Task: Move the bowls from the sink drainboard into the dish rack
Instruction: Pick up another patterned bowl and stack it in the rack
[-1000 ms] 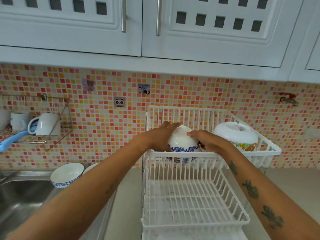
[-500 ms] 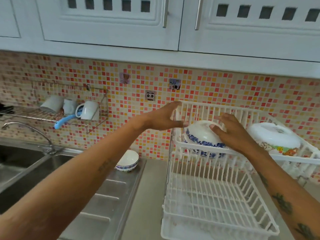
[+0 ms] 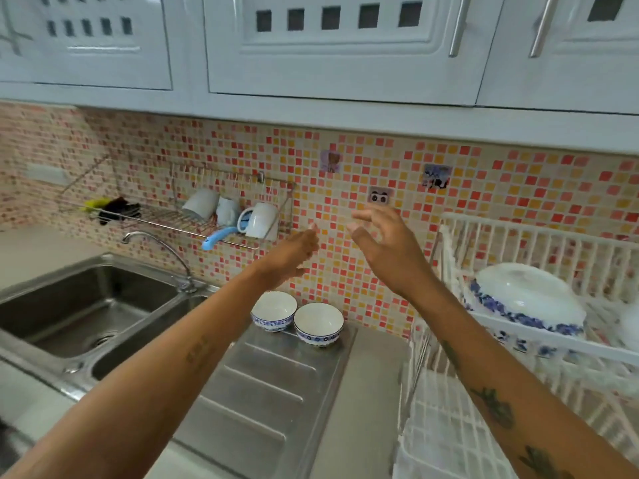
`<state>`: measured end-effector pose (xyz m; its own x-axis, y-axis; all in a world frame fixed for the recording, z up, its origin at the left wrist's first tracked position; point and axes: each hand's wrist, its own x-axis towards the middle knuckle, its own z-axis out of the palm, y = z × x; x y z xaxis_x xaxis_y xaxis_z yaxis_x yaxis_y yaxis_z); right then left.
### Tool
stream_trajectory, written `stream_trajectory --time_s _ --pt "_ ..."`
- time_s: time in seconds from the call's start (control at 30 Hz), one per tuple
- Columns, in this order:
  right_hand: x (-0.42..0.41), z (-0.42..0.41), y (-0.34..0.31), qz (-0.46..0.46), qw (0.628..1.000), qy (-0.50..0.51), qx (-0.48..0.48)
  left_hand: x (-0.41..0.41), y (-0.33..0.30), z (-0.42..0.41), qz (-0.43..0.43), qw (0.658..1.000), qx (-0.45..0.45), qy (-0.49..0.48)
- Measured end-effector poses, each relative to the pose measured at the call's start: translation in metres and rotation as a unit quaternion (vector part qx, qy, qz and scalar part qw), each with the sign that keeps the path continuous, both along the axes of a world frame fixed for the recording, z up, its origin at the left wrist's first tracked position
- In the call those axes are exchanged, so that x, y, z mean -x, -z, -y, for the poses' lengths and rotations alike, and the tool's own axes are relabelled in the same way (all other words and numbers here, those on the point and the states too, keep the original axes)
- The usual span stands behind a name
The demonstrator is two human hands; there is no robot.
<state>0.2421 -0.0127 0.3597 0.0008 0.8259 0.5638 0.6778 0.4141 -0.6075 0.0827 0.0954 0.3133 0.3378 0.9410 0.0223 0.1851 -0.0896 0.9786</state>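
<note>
Fingers [image 3: 363,216] spread, white blue-banded bowls [image 3: 318,323] upright

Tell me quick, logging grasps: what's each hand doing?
Left hand: open, holding nothing.
Right hand: open, fingers spread, holding nothing.

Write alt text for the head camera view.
Two empty hands, left hand and right hand, hover open above two blue-rimmed bowls upright on the steel drainboard; a third bowl sits upturned in the white dish rack.
</note>
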Motion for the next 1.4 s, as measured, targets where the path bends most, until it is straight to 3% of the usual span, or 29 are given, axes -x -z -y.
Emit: stream_trajectory --time_s 0.23,0.47,0.7,0.9,1.1,1.4 --pt "0.066 -0.090 0.077 -0.086 0.971 -0.040 0.219 0.049 0.062 -0.056 0.043 0.986 0.137 -0.088" --pt "0.054 -0.155 0.172 -0.128 0.929 0.070 0.340 0.067 0.138 -0.102 0.051 0.962 0.253 -0.088" --pt "0.032 -0.201 0.231 -0.229 0.875 0.156 0.397 0.052 0.203 -0.134 0.064 0.939 0.331 -0.073" --pt "0.017 -0.220 0.279 -0.388 0.799 0.142 0.437 0.035 0.243 -0.154 0.076 0.925 0.371 -0.041" --pt "-0.015 -0.254 0.325 -0.450 0.769 0.167 0.422 0.018 0.258 -0.173 0.128 0.898 0.420 -0.041" --pt "-0.008 -0.266 0.324 -0.460 0.750 0.195 0.433 0.000 0.270 -0.191 0.178 0.873 0.453 -0.027"
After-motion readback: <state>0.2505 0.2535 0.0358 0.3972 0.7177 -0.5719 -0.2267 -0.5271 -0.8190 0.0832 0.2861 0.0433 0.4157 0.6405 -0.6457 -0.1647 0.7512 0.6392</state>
